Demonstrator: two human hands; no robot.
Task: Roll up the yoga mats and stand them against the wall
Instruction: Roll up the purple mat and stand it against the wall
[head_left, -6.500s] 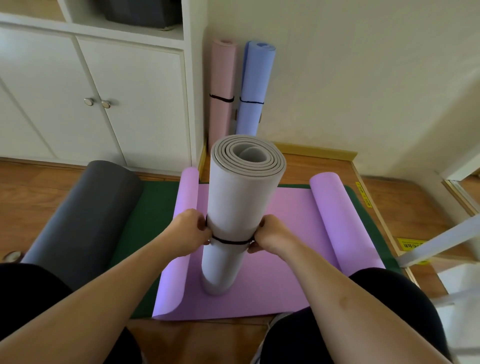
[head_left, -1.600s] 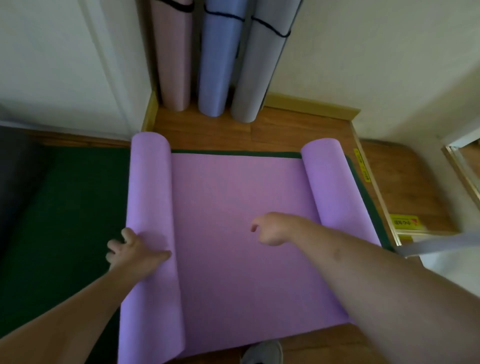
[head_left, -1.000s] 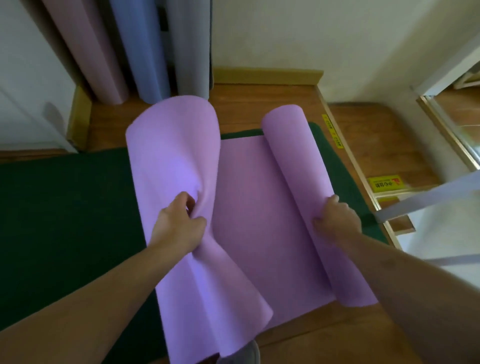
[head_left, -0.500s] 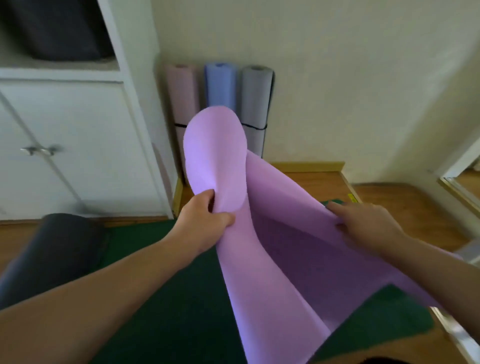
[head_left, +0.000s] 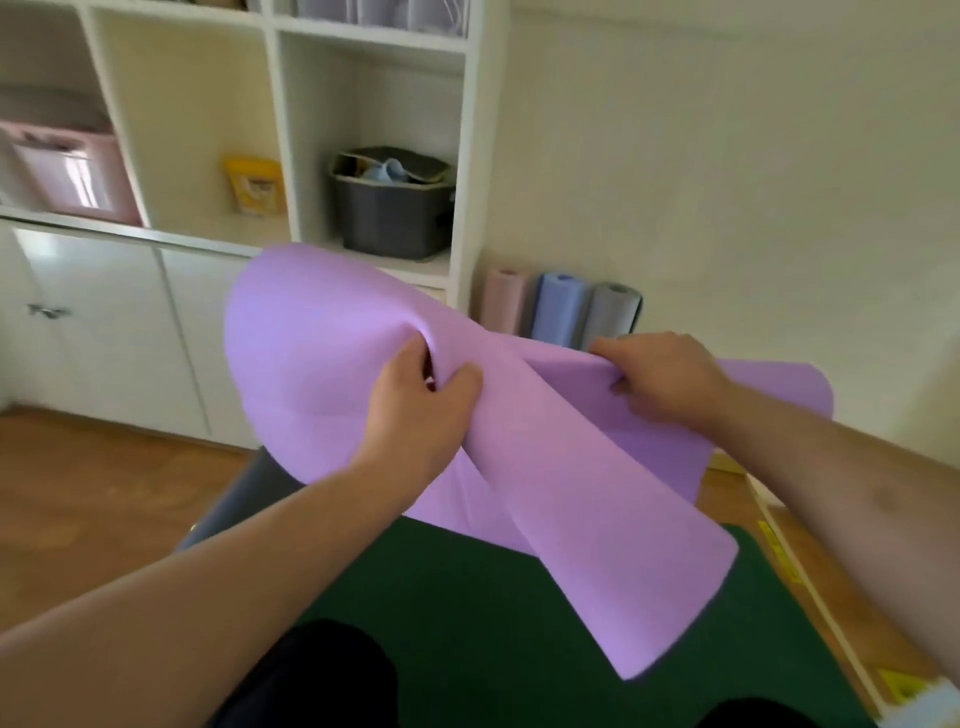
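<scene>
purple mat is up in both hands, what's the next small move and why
Probably lower the purple mat back flat onto the green mat and start rolling from one end. The left hand and right hand grip it bunched and folded in the air, unrolled, while three rolled mats already stand at the wall.

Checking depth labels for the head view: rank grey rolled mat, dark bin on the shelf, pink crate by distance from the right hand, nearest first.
From the right hand:
1. grey rolled mat, standing at the wall just beyond the hand, next to the blue and pink rolls.
2. dark bin, in the shelf cubby up and to the left.
3. pink crate, on the shelf at the far left edge.
</scene>
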